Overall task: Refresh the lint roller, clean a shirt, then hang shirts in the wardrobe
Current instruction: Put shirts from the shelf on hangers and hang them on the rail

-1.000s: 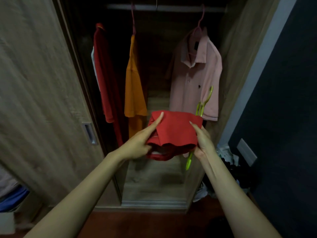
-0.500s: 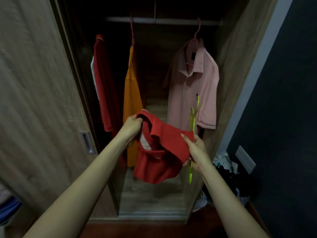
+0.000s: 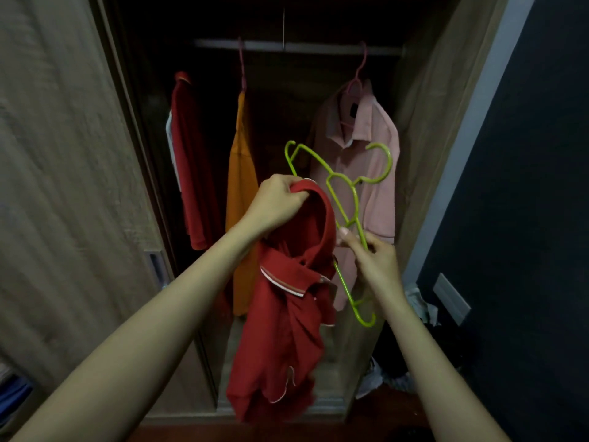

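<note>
Gripping red shirt [image 3: 287, 330] in left hand [image 3: 274, 205], green hanger [image 3: 355, 202] pinched in right hand [image 3: 377, 263], we risk its bunched fabric snagging.

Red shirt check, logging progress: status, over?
Left hand grips red shirt. Right hand pinches green hanger, not yet in shirt. Rail free beside pink shirt.

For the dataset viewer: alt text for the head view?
The left hand grips a red shirt and the right hand pinches a green hanger, before an open wardrobe. A pink shirt, an orange shirt and a second red shirt hang inside.
</note>
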A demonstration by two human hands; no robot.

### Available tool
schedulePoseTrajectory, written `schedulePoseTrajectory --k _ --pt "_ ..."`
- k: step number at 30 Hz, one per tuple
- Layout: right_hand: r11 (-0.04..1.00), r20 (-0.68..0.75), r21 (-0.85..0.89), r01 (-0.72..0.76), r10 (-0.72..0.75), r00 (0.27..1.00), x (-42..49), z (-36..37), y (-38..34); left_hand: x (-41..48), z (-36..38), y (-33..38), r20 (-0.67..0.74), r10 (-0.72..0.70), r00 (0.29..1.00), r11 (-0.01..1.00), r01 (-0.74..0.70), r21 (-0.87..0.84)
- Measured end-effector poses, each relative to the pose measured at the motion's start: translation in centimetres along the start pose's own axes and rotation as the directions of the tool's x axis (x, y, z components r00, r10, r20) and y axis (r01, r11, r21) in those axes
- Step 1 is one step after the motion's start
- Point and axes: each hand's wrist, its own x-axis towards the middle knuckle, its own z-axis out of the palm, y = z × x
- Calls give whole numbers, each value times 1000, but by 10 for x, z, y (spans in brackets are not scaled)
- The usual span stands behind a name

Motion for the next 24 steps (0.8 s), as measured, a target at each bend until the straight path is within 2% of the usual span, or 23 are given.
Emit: schedulePoseTrajectory --k 3,5,12,14,17,24 --pt "988 157 131 -87 66 985 2 8 -10 0 4 5 25 40 999 999 -41 31" --pt "988 222 132 -76 46 974 2 10 -10 0 5 6 24 57 998 998 -58 35" --pt "939 203 307 -154 94 975 1 9 -31 5 -8 1 85 174 981 979 -182 91" --pt "921 180 349 -174 117 977 2 7 -38 6 -15 -10 136 207 969 969 -222 106" --pt "935 161 322 -146 98 982 10 6 -37 5 -22 -26 239 257 936 957 -282 74" --pt "955 239 258 -148 86 967 16 4 -39 -3 -39 -27 381 206 901 974 -153 -165"
